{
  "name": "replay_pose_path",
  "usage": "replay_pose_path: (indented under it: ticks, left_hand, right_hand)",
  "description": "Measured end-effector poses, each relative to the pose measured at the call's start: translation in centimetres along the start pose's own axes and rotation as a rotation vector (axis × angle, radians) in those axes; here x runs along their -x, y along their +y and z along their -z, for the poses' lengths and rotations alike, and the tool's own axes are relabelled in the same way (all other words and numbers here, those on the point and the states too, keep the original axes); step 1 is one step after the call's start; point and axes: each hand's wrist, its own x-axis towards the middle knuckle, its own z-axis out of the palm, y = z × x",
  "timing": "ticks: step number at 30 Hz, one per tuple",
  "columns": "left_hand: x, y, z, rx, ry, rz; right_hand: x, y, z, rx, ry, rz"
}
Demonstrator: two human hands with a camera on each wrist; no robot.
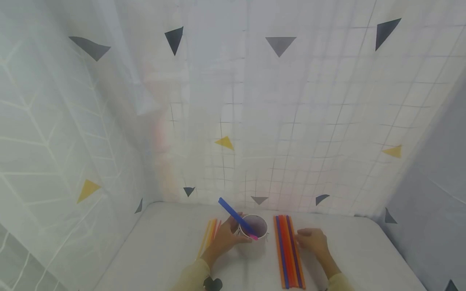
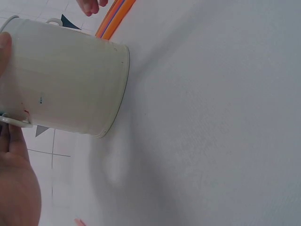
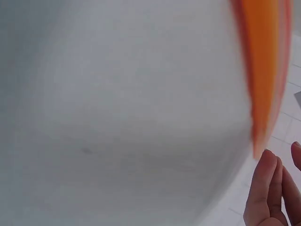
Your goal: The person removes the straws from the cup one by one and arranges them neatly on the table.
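Observation:
My left hand (image 1: pixel 225 236) holds a small white metal bucket (image 2: pixel 66 77) by its side, thumb at the front and fingers behind near the rim. In the left wrist view the bucket appears tilted, with a small side handle (image 2: pixel 16 122). A blue stick (image 1: pixel 233 214) leans out of the bucket toward the upper left, and a pink piece (image 1: pixel 253 237) shows at its front rim. To the right lies a row of long orange, red and purple sticks (image 1: pixel 289 250). My right hand (image 1: pixel 314 242) is beside the row's right edge, its fingers extended and fingertips close to an orange stick (image 3: pixel 263 61).
A few yellow, orange and pink sticks (image 1: pixel 207 236) lie left of the bucket, partly behind my left hand. Everything rests on a white table (image 1: pixel 145 250). Pale curtains (image 1: pixel 255 121) with printed triangles hang behind the table and at both sides.

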Motion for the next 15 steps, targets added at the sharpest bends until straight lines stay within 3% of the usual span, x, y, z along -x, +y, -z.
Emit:
replay_pose_path:
  ticks: [10,15]
  left_hand:
    - [0.2,0.4,0.0,-0.004,0.003,-0.006]
    - [0.2,0.4,0.0,-0.008,0.007,-0.008]
  right_hand:
    - [1.6,-2.3,0.2,-0.068,0.092,0.244]
    - [2.6,-3.8,0.4,-0.074,0.085,0.268]
